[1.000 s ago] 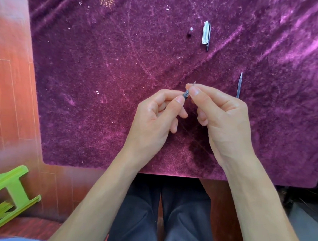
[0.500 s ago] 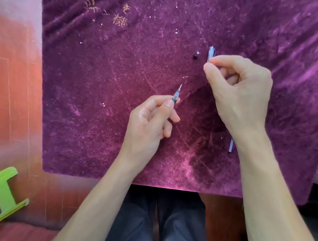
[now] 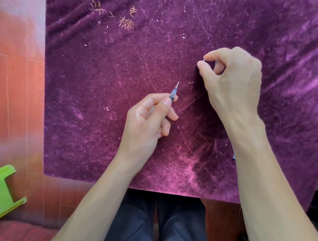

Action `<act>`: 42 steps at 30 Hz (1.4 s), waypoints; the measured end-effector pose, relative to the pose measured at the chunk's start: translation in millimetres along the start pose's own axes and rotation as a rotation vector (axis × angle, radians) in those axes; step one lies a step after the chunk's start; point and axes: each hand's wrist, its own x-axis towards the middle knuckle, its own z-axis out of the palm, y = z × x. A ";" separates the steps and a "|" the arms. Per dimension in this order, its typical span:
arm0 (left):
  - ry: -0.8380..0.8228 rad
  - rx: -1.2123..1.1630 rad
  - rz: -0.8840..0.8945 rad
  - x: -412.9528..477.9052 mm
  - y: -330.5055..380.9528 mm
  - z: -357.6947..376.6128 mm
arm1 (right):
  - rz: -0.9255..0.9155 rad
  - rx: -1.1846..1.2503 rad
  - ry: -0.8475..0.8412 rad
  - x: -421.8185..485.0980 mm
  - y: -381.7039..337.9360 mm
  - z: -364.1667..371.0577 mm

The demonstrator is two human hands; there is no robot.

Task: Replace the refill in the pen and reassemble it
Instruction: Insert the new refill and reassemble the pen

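The left hand (image 3: 145, 127) pinches the pen (image 3: 174, 92), tip pointing far, over mid worktop (image 3: 100, 99). The right hand (image 3: 232, 78) nips a tiny piece (image 3: 204, 59) between thumb and forefinger. Purple cloth lies open leftward; no writing legible.

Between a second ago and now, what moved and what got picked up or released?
The right hand left the pen, reached up the purple cloth and pinched the small dark piece that lay beside the clip part. The left hand still holds the pen, tip up.
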 end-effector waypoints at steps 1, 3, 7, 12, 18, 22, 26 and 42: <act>0.000 0.001 0.001 0.8 0.6 -0.2 | 0.001 -0.008 0.001 0.1 0.5 0.3; -0.002 0.000 0.003 1.9 1.9 -0.3 | -0.003 -0.011 0.002 0.5 2.1 0.2; -0.013 0.007 0.007 1.6 3.9 0.5 | -0.010 0.236 0.001 -5.6 6.0 -9.3; -0.032 0.012 -0.006 -2.3 2.5 5.8 | 0.071 0.667 -0.178 -33.5 18.6 -19.6; -0.076 0.084 0.023 -8.3 -5.3 11.6 | 0.135 0.758 -0.338 -57.2 37.6 -15.7; -0.103 0.117 0.039 -12.3 -11.7 12.8 | 0.128 0.762 -0.355 -63.0 42.1 -18.3; -0.122 0.123 0.048 -16.3 -15.4 14.4 | 0.096 0.751 -0.387 -66.5 44.2 -22.3; -0.134 0.112 0.058 -32.7 -26.5 23.8 | -0.012 0.647 -0.491 -76.9 51.1 -36.7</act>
